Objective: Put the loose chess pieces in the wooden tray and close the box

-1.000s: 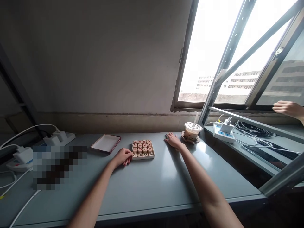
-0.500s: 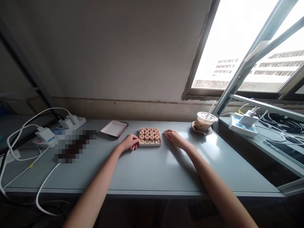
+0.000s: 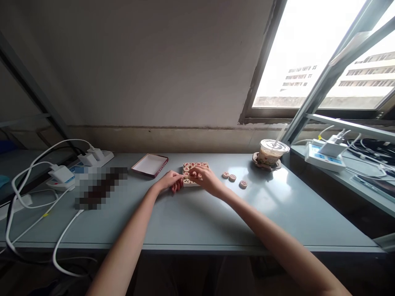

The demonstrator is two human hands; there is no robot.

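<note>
xiangqi box: we have the open box [image 3: 189, 184] on the middle of the grey desk [image 3: 197, 224], with rows of round xiangqi pieces [image 3: 193, 165] in it, characters up; our right hand hides part of them.
left hand: ours [image 3: 173, 181] rests at the box's left wall, thumb out to its near left part, other fingers folded below; we cannot tell whether it pinches the wall or only braces it.
right hand: ours [image 3: 205, 176] is over the box's right part, fingers bent down among the pieces in a narrow, closed shape; we cannot tell whether a piece is held.
loose pieces: three lie flat to the right of the box, a far pair [image 3: 229, 176] close together and a nearer single one [image 3: 243, 184] farther right.
box lid: open side up [image 3: 150, 165], at the far left of our left hand, apart from the box.
milk tea cup: with its straw, on a saucer [image 3: 255, 162] at the far right, the cup [image 3: 269, 154] well apart from the box.
risks: bent fingers could drag neighbouring pieces up and spill them; a weak brace could let the box slide or tip; our right forearm, swung wide, could sweep loose pieces or knock the cup.
</note>
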